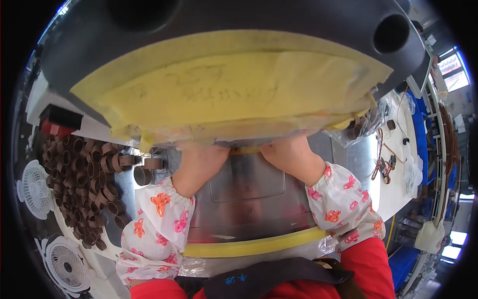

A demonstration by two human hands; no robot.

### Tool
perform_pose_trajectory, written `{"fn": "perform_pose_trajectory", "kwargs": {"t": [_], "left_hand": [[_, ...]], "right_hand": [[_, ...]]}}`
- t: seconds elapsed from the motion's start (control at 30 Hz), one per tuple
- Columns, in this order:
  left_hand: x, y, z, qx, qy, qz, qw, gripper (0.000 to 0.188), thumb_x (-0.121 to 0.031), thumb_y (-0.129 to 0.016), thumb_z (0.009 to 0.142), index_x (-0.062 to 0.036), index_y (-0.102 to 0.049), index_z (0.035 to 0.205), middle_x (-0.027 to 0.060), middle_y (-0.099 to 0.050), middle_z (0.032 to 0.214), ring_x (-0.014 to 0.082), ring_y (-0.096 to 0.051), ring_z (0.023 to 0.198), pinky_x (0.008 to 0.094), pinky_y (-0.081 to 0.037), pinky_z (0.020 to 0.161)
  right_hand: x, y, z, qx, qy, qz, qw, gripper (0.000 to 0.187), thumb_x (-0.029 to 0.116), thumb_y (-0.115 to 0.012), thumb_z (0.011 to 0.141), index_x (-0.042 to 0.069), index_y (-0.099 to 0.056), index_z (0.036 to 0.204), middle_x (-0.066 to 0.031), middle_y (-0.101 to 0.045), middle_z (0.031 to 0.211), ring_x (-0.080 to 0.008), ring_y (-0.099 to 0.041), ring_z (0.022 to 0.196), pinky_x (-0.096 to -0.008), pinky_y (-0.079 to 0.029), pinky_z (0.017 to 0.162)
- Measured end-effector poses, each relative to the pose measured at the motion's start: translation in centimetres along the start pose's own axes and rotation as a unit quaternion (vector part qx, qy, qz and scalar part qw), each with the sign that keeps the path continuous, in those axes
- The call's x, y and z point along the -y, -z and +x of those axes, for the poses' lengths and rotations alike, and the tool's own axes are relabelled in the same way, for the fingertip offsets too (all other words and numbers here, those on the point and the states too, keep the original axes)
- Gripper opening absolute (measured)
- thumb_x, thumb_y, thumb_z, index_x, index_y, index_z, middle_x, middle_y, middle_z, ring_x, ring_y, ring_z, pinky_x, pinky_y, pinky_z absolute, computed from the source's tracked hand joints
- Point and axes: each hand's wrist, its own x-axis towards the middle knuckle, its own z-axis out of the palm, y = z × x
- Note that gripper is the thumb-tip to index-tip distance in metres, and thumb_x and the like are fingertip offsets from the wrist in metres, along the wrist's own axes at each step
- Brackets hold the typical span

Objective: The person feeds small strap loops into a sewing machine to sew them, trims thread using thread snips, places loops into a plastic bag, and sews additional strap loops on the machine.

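A large dark cover (239, 17) with round dark openings fills the top of the view. Across its front runs a broad yellow tape strip (239, 84) with handwriting on it. Both my hands reach in beneath its lower edge, over a glossy dark panel (246, 192) bordered by yellow tape at its near side. My left hand (201, 162) is left of the panel's centre, and my right hand (294, 157) is to the right. The cover's taped edge hides the fingers of both hands, so what they touch or hold does not show. Flowered sleeve covers wrap my forearms.
A heap of short brown tube pieces (82, 184) lies on the left, by a black-and-red box (59, 121). Two white fans (67, 266) stand beyond the table's left edge. On the right lie cables (383, 167) and clear plastic film (368, 119), with blue bins behind.
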Motion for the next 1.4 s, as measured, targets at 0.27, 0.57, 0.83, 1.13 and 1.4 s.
{"fn": "perform_pose_trajectory", "kwargs": {"t": [0.27,0.57,0.83,1.13,1.4], "left_hand": [[0.1,0.5,0.4,-0.015,0.020,-0.060,0.998,0.015,-0.013,-0.060,0.068,-0.0091,-0.066,0.081,0.0077,-0.062,0.079,0.0284,-0.059,0.072,0.0416,-0.045,0.060],[0.1,1.2,0.4,0.037,0.054,-0.099,0.993,0.016,-0.013,-0.058,0.080,-0.0054,-0.065,0.092,0.0101,-0.065,0.086,0.0267,-0.060,0.075,0.0351,-0.045,0.068],[-0.8,1.0,1.0,0.080,0.138,-0.172,0.972,0.021,-0.021,-0.063,0.079,-0.0004,-0.066,0.076,0.0114,-0.060,0.062,0.0227,-0.054,0.054,0.0321,-0.041,0.054],[-0.2,4.1,0.4,0.047,0.106,-0.179,0.977,0.016,-0.017,-0.067,0.073,-0.0019,-0.063,0.079,0.0081,-0.050,0.050,0.0228,-0.046,0.047,0.0312,-0.040,0.063],[1.9,10.8,-6.6,0.103,0.181,-0.063,0.976,0.014,-0.012,-0.066,0.074,-0.0035,-0.063,0.085,0.0028,-0.047,0.048,0.0192,-0.047,0.048,0.0401,-0.028,0.092]], "right_hand": [[0.3,-0.2,0.0,0.020,-0.006,0.013,1.000,0.009,0.006,-0.061,0.066,0.005,-0.054,0.072,-0.0074,-0.051,0.067,-0.0253,-0.052,0.065,-0.0375,-0.036,0.059],[0.6,-0.4,0.3,0.024,-0.017,0.046,0.999,0.010,0.005,-0.060,0.068,0.005,-0.053,0.076,-0.0071,-0.052,0.071,-0.0250,-0.053,0.067,-0.0367,-0.037,0.060],[-0.4,-0.6,-0.3,-0.022,-0.005,0.062,0.998,0.007,0.005,-0.058,0.071,0.008,-0.052,0.073,-0.0038,-0.052,0.072,-0.0229,-0.053,0.069,-0.0356,-0.036,0.061],[2.1,-2.1,-0.8,-0.030,-0.005,0.031,0.999,0.009,0.009,-0.064,0.064,0.007,-0.057,0.070,-0.0077,-0.057,0.073,-0.0244,-0.054,0.063,-0.0377,-0.038,0.063],[9.8,-7.0,0.4,0.029,0.052,0.096,0.994,0.010,0.012,-0.062,0.067,0.006,-0.055,0.071,-0.0093,-0.056,0.075,-0.0239,-0.056,0.067,-0.0368,-0.040,0.064]]}}
